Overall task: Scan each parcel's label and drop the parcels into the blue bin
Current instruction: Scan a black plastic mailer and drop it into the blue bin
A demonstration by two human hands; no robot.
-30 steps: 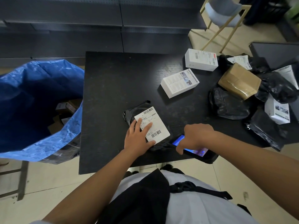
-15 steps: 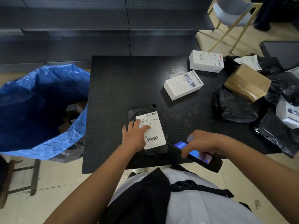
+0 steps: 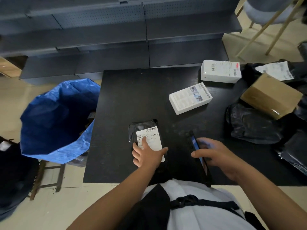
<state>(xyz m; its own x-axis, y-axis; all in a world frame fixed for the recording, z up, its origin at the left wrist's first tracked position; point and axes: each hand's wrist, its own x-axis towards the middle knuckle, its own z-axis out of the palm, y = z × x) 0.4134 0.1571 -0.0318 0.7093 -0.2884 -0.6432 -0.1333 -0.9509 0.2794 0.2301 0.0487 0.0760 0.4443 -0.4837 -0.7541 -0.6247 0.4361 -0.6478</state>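
A small black poly parcel (image 3: 142, 127) with a white barcode label (image 3: 152, 136) lies near the front of the black table (image 3: 132, 90). My left hand (image 3: 147, 155) rests on the label's lower part, fingers spread and straight. My right hand (image 3: 214, 155) grips a black handheld scanner (image 3: 196, 146) with a lit blue screen, tilted on edge to the right of the parcel. The blue bin (image 3: 56, 120) stands open off the table's left edge, with parcels inside.
Two white boxes (image 3: 190, 97) (image 3: 220, 71), a brown carton (image 3: 270, 96) and several black poly bags (image 3: 252, 124) crowd the table's right side. Dark shelving (image 3: 116, 39) runs behind. A wooden stool (image 3: 48, 178) stands under the bin; a chair (image 3: 265, 19) is far right.
The scanner has turned from lying flat to standing on edge in my right hand. My left hand slid lower on the label. The camera view tilted up and back.
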